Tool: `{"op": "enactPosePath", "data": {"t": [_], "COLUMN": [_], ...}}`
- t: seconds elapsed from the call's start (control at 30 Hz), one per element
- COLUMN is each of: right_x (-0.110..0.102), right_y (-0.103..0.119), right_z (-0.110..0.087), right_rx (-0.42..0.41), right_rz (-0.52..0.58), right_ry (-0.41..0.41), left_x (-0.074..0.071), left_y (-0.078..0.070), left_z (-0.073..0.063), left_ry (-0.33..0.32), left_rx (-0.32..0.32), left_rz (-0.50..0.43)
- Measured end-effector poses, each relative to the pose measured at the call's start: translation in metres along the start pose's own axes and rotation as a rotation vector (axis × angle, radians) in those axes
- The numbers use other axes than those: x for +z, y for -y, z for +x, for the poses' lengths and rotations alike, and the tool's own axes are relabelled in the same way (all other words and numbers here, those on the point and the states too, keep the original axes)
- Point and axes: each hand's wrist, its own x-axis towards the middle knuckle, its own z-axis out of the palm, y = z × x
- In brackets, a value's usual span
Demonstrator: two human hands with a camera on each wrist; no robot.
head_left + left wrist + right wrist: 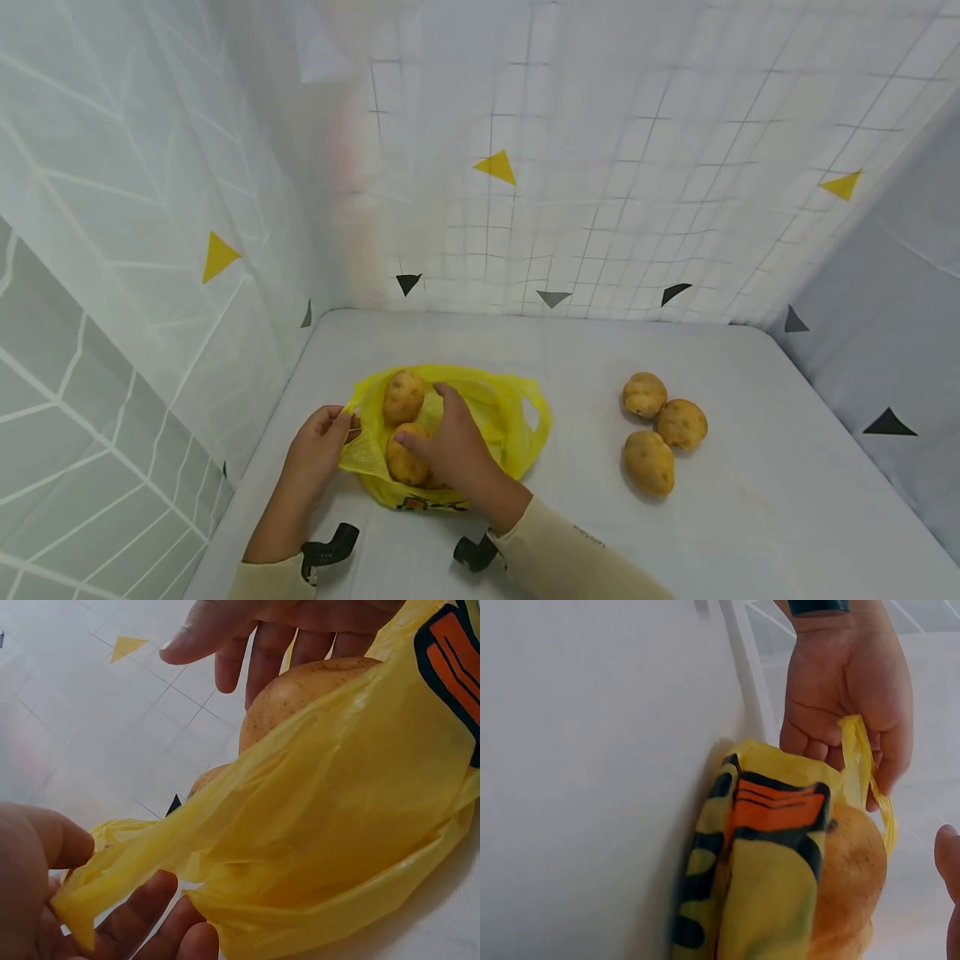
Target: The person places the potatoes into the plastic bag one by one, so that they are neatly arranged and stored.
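A yellow plastic bag (367,458) lies mouth up on the table, with dark and orange print on its near side. My left hand (318,442) pinches the bag's left edge between thumb and fingers. Inside the bag sit a potato (404,397) at the back and another potato (407,462) nearer me; part of a further one shows beside it. Over the bag's mouth is my right hand (461,442), thumb and fingers spread above the potatoes. In the left wrist view, the right hand's fingers (270,660) are extended close to a potato (300,694), not curled round it.
To the right on the white table (570,533), three potatoes lie grouped: a back one (644,394), a right one (682,424) and a front one (649,463). Pale sheets with coloured triangles hang behind and at both sides. Each wrist carries a small black camera (330,546).
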Motion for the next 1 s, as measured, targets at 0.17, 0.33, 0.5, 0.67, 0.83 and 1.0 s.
{"op": "enactPosePath", "data": {"t": [0.17, 0.33, 0.5, 0.67, 0.83, 1.0], "right_x": [-0.010, -0.023, -0.035, -0.046, -0.056, -0.066], "right_y": [0.002, 0.005, 0.006, 0.003, 0.000, 0.000], "right_z": [0.005, 0.008, 0.011, 0.015, 0.017, 0.017], "right_rx": [-0.021, -0.033, -0.019, -0.037, -0.057, -0.070], "right_rz": [0.026, 0.065, 0.098, 0.137, 0.192, 0.217], "right_ry": [-0.040, -0.056, -0.078, -0.115, -0.143, -0.169], "left_x": [0.001, 0.001, 0.001, 0.001, 0.001, 0.001], "left_y": [0.000, 0.000, 0.000, 0.000, -0.001, 0.000], "left_z": [0.001, 0.001, 0.000, -0.001, -0.001, -0.001], "left_ry": [-0.010, -0.011, -0.007, -0.004, -0.006, -0.008], "left_rx": [0.007, 0.002, -0.007, -0.003, -0.007, -0.010], "left_rz": [0.002, -0.004, -0.007, -0.009, 0.003, 0.013]}}
